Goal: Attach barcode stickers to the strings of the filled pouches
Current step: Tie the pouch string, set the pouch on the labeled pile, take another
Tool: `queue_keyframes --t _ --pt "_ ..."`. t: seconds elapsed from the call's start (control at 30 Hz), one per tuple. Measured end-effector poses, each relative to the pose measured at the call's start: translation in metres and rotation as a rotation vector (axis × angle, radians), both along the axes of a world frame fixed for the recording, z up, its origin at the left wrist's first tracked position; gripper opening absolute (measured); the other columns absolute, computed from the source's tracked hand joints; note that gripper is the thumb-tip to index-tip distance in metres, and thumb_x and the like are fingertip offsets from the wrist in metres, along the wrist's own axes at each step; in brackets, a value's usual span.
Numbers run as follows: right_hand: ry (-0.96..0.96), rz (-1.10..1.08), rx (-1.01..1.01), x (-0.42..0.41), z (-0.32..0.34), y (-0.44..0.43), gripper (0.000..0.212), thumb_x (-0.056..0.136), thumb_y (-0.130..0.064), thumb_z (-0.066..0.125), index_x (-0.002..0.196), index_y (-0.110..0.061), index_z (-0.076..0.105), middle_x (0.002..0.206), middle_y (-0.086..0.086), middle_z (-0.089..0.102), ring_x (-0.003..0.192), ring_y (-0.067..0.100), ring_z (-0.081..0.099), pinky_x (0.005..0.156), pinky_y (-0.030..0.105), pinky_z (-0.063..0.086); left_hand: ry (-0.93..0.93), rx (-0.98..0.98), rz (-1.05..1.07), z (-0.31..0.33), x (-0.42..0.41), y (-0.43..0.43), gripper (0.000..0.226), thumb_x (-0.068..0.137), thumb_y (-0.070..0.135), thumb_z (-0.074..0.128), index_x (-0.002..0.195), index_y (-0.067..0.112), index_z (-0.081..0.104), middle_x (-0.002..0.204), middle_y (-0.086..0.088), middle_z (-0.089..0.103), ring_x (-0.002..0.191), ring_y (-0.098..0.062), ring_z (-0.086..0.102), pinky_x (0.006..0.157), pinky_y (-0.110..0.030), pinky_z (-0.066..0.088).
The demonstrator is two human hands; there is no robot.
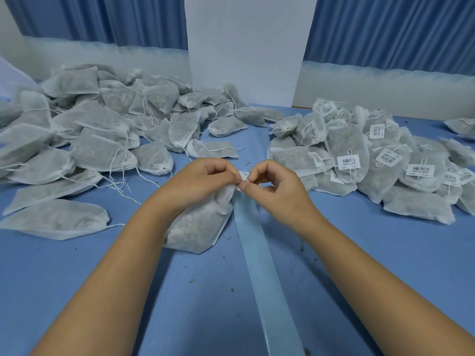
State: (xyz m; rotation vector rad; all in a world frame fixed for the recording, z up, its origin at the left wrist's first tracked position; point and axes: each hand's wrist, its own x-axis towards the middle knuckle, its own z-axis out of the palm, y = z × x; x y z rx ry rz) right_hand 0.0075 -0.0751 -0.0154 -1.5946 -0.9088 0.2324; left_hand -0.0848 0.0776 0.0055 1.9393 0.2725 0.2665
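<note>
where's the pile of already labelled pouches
In the head view, the labelled pile sits at the right of the blue table, beyond the right hand.

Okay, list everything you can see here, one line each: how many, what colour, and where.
unlabelled pouches: an uncounted heap, white, table's left
labelled pouches: an uncounted heap, white, table's right
barcode stickers: many, white with black bars, on the right heap
held pouch: one, white, centre, under the hands
white bit: one, between the fingertips; sticker or string, cannot tell
strip: one, pale blue, from the hands to the near edge
table: one, blue, under everything
curtains: two, blue, back left and right
wall panel: one, white, between the curtains
left hand: one, pinches the held pouch's neck
right hand: one, pinches the white bit
</note>
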Motion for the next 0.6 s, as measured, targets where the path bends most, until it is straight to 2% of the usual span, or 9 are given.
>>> queue_keyframes --t 0.07,0.17,0.27,0.37,0.47,0.53,0.6 --pt "0.005 0.01 0.03 0.001 -0.0001 -0.0001 0.025 0.082 -0.002 0.074 0.077 -0.016 0.053 0.081 0.002 0.061 0.072 0.007 0.057 0.065 0.022 0.046 0.018 0.018 0.02 0.0 0.0 -0.0004 0.017 0.091 0.019 0.063 0.079 0.021 0.076 0.089 0.0 0.075 0.084 -0.002 0.063 0.083 -0.018 0.044" --pt "-0.04 -0.008 0.007 0.0042 -0.0013 -0.0006 0.021 0.085 0.001 0.07 0.085 -0.019 0.062 0.079 -0.003 0.063 0.07 0.01 0.055 0.065 0.021 0.046 0.052 0.043 0.048 0.0001 0.0 -0.0009 0.015 0.09 0.021 0.064 0.082 0.018 0.077 0.093 -0.006 0.074 0.085 -0.008 0.062 0.082 -0.021 0.043" --pt "-0.207 -0.053 -0.082 0.0058 -0.0039 -0.0011 0.018 0.087 -0.003 0.068 0.094 -0.019 0.072 0.081 -0.002 0.065 0.07 0.008 0.056 0.067 0.014 0.044 0.06 0.065 0.039 0.0001 -0.0009 -0.0014 0.014 0.089 0.021 0.065 0.082 0.017 0.077 0.095 -0.014 0.071 0.082 -0.011 0.057 0.081 -0.027 0.04" --pt "-0.33 -0.068 -0.161 0.0068 -0.0049 -0.001 0.012 0.087 -0.005 0.067 0.09 -0.015 0.074 0.083 -0.001 0.065 0.076 0.01 0.057 0.07 0.014 0.043 0.058 0.082 0.028 -0.0012 -0.0004 -0.0005 0.014 0.087 0.019 0.064 0.082 0.014 0.076 0.085 -0.018 0.068 0.077 -0.012 0.053 0.075 -0.027 0.039" --pt "-0.192 -0.023 -0.187 0.0069 -0.0038 0.0 0.012 0.088 -0.008 0.066 0.081 -0.016 0.07 0.081 0.004 0.068 0.07 0.015 0.057 0.068 0.023 0.045 0.048 0.124 0.044 -0.0031 0.0011 0.0012 0.012 0.085 0.016 0.065 0.079 0.013 0.074 0.07 -0.009 0.062 0.065 -0.009 0.05 0.064 -0.022 0.039" --pt "-0.078 0.015 -0.179 0.0064 -0.0014 0.0001 0.015 0.089 -0.008 0.065 0.078 -0.016 0.069 0.079 0.005 0.069 0.069 0.013 0.057 0.068 0.023 0.045 0.034 0.133 0.043 -0.0037 0.0016 0.0012 0.009 0.086 0.018 0.068 0.08 0.017 0.075 0.076 -0.012 0.07 0.068 -0.01 0.054 0.064 -0.022 0.041" --pt "0.022 0.055 -0.168 0.0061 0.0014 -0.0002 0.021 0.09 -0.009 0.064 0.073 -0.022 0.069 0.074 -0.003 0.067 0.073 0.009 0.058 0.068 0.019 0.045 0.013 0.1 0.024 -0.0034 0.0013 0.0004 0.007 0.088 0.019 0.069 0.085 0.021 0.076 0.088 -0.015 0.074 0.076 -0.015 0.058 0.072 -0.026 0.042"
